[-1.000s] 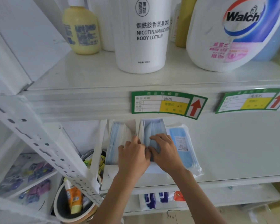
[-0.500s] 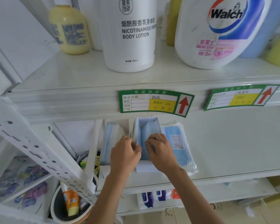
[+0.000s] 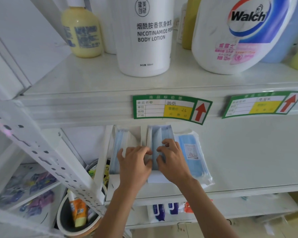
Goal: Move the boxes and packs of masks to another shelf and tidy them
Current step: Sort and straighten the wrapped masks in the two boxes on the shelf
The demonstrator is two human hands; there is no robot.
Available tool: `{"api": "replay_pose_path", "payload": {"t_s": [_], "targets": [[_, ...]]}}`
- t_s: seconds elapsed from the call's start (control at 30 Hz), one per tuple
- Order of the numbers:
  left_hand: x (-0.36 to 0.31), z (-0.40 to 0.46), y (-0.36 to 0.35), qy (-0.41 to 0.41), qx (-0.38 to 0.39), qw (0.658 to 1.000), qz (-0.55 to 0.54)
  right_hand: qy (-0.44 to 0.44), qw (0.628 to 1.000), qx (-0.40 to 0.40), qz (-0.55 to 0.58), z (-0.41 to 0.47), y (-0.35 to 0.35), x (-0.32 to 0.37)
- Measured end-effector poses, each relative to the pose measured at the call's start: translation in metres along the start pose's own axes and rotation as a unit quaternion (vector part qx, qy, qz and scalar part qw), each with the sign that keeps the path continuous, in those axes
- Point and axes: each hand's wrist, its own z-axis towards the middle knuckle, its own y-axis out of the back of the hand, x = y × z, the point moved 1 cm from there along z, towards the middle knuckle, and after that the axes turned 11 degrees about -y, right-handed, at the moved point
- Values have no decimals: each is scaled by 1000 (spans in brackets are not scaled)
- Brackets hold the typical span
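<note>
Two open white boxes of blue masks stand side by side on the middle shelf (image 3: pixel 248 160). The left box (image 3: pixel 126 145) holds a tilted stack of masks. My left hand (image 3: pixel 134 163) rests on its right wall, fingers curled over the edge. My right hand (image 3: pixel 172 162) presses on the masks in the right box (image 3: pixel 157 134), fingertips pinching them. A clear plastic pack of blue masks (image 3: pixel 191 155) lies flat just right of the boxes, touching my right hand.
The upper shelf carries a yellow bottle (image 3: pixel 82 31), a white body lotion bottle (image 3: pixel 144 36) and a Walch jug (image 3: pixel 236 35). Green price tags (image 3: pixel 170 108) hang on its front edge. A perforated white upright (image 3: pixel 46 158) slants at left; a bucket (image 3: pixel 76 219) sits below.
My hands have shifted slightly within the boxes; the left one now grips the wall between them, and the right fingers have spread over the masks. The camera view has moved a little.
</note>
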Motion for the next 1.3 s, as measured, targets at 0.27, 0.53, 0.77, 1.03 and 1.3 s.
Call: {"api": "replay_pose_path", "payload": {"t_s": [0.27,0.53,0.77,1.03,1.3], "targets": [[4,-6,-5,-48,36,998,-8,-5,996,71,-50,14,8,8],[8,-5,-2,-11,41,998,-36,-96,982,67,-150,29,-3,21],[9,-8,-2,-42,17,998,-47,-148,979,49,-135,30,-4,22],[7,-13,9,-85,-5,993,-78,-133,972,66,-180,29,-3,30],[29,-23,32,-86,53,994,44,-173,981,51,-71,39,39,35]]}}
